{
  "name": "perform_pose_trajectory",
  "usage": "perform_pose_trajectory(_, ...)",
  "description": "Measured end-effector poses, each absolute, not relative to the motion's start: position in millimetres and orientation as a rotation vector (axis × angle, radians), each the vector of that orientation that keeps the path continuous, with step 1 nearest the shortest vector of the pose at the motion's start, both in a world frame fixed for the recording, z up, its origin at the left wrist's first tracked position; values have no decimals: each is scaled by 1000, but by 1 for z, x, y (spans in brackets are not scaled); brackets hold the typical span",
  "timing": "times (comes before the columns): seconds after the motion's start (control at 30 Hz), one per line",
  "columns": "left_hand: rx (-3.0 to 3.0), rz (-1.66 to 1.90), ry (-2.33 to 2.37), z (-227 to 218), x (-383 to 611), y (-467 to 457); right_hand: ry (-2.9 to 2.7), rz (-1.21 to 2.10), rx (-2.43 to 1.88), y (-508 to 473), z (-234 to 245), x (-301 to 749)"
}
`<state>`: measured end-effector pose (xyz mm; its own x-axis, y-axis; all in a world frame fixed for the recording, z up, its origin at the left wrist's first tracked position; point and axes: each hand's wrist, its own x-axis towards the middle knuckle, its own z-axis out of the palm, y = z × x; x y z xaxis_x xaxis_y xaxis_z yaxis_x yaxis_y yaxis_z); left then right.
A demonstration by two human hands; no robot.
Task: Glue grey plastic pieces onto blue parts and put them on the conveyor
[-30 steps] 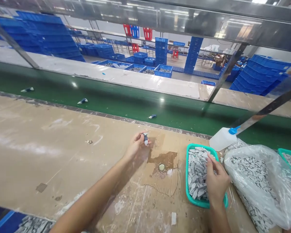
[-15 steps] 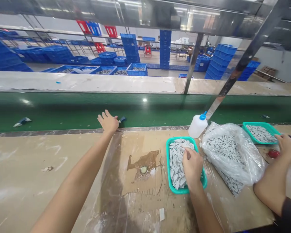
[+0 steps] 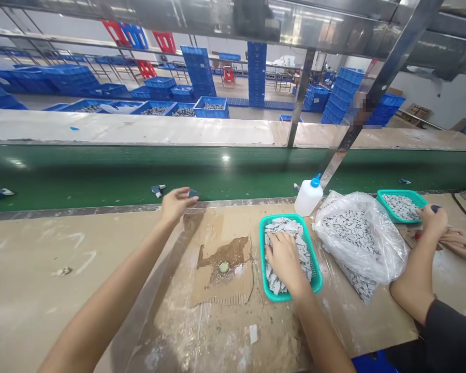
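Observation:
My left hand [image 3: 175,203] is at the near edge of the green conveyor belt [image 3: 101,181]. Its thumb and fingers pinch a small dark blue piece [image 3: 193,194]. Just beyond it, a dark blue and white piece [image 3: 158,190] lies on the belt. My right hand [image 3: 285,257] rests palm down on the flat grey pieces [image 3: 277,225] in a turquoise basket [image 3: 263,259], fingers outstretched and a little apart. What lies under those fingertips is hidden. Between my forearms, a round cap-like thing [image 3: 224,267] sits on a wet, torn cardboard sheet [image 3: 205,290].
A white squeeze bottle [image 3: 309,198] with a blue nozzle stands behind the basket. Right of it is a clear plastic bag [image 3: 388,259] of grey pieces. A co-worker's hand [image 3: 435,220] is near a second turquoise basket [image 3: 388,207]. A metal post [image 3: 336,163] slants across the belt.
Pieces on the belt have shifted left, one past my left hand. That hand was spread over the belt and now pinches a dark piece. My right hand's fingers have gone from pinched to outstretched.

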<state>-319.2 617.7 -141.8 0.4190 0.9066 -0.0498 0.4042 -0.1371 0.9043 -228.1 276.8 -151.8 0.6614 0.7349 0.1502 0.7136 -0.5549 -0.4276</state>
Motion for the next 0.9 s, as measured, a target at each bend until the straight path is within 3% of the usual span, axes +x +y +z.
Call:
perform_pose_trajectory(0.1,1436,427,871,-140,-349,569,-1100,159,-2411,281,-154,-224)
perform_pose_trajectory(0.3,1213,334,804,-148,-398,494,-1053,216,-2276,286,-161,-210)
perform_pose_trajectory(0.5,895,394,683,-159,-409,487,-958,191,-2163,276,-150,-208)
perform_pose_trajectory(0.63,809,386,596,-166,-413,489,-774,155,-1839,267,-127,-235)
perform_pose_trajectory(0.8,744,382,555,-172,-416,488,-608,539,-1579,287,-130,-295)
perform_pose_trajectory(0.9,749,408,543,-175,-417,491,-653,607,-1650,303,-151,-317)
